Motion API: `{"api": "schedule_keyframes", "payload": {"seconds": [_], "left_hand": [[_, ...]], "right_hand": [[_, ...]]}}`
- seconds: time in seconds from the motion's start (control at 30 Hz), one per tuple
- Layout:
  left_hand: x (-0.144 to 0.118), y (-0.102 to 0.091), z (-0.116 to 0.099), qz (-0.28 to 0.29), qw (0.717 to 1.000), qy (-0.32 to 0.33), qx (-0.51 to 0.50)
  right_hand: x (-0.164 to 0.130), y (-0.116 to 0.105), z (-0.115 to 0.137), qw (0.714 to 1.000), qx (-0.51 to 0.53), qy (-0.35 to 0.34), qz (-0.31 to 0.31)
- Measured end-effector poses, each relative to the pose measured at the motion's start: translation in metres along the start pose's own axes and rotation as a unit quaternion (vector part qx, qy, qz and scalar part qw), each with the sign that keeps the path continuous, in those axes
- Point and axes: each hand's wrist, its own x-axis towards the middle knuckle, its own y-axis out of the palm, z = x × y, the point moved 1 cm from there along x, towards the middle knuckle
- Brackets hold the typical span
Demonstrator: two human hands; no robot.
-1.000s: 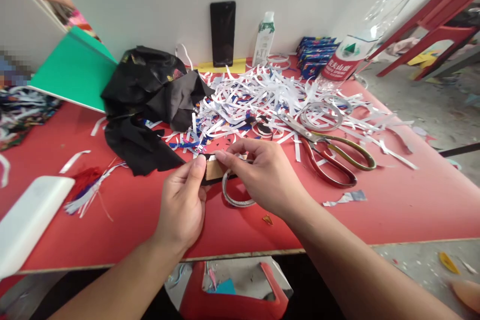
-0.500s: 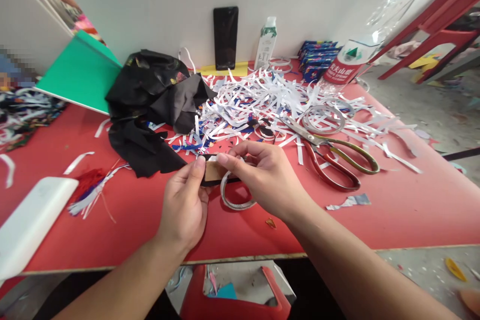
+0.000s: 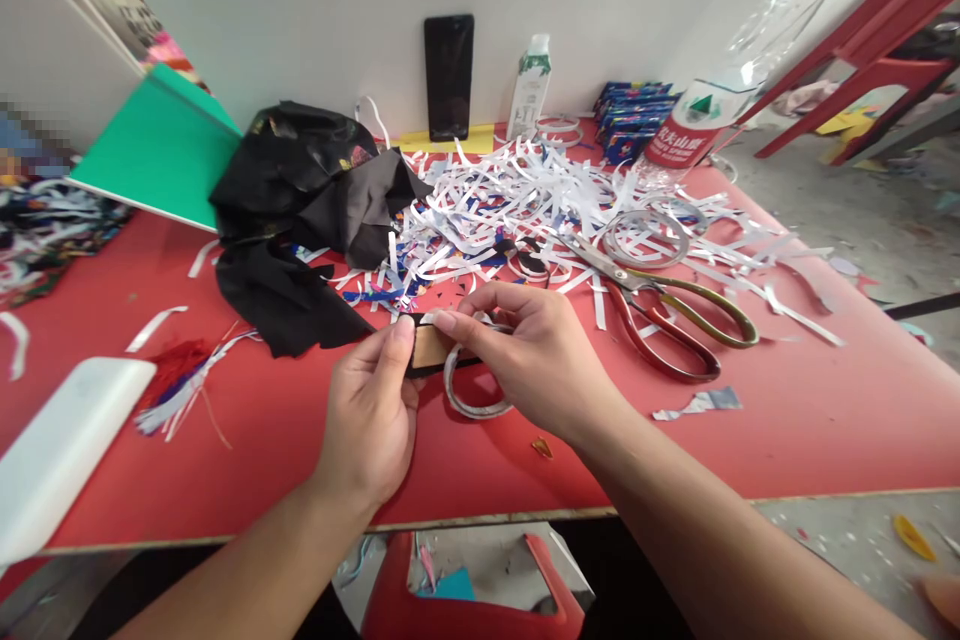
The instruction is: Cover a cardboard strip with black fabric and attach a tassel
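Head view: left hand and right hand are pinching a small tan card piece with black edging above the red table.
Handling: card is looking light, thin, bendable; edges are offering the safest hold.
Beside it: thin white tape ring is hanging under the right fingers.

— What is being held above the table, and where?

— A small card piece is being pinched between the left hand and the right hand, near the front edge. A tape ring is lying just under the right hand, possibly touching it.

— And behind the hands?

— A heap of paper strips is being spread across the middle. Scissors are lying right of the hands, at the heap's edge. Cloth is bunched to the left of the heap. A phone is being propped against the wall behind, a carton standing to its right.
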Motion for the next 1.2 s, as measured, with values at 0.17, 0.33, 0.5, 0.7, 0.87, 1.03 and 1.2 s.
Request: {"api": "schedule_keyframes", "payload": {"seconds": [0.17, 0.33, 0.5, 0.7, 0.87, 1.03, 1.2], "left_hand": [[0.000, 0.000, 0.000, -0.011, 1.000, -0.003, -0.009], [-0.002, -0.003, 0.002, -0.006, 1.000, 0.001, 0.018], [-0.005, 0.002, -0.004, 0.002, 1.000, 0.009, 0.005], [-0.004, 0.012, -0.015, -0.019, 0.999, 0.018, -0.021], [-0.002, 0.005, -0.015, -0.071, 0.994, 0.066, 0.044], [-0.004, -0.001, -0.013, -0.076, 0.988, 0.100, 0.093], [-0.001, 0.000, -0.013, -0.086, 0.986, 0.107, 0.096]], "right_hand": [[0.000, 0.000, 0.001, 1.000, 0.002, -0.009, 0.004], [0.000, 0.001, -0.001, 1.000, -0.019, -0.009, 0.002], [0.000, 0.001, -0.001, 1.000, -0.028, -0.005, 0.003], [-0.003, 0.003, 0.003, 0.990, -0.134, -0.019, -0.031], [-0.008, -0.003, 0.008, 0.993, -0.111, -0.026, 0.029], [-0.009, -0.003, 0.009, 0.997, -0.061, 0.018, 0.034], [-0.010, 0.005, 0.008, 0.997, -0.074, 0.028, 0.008]]}}
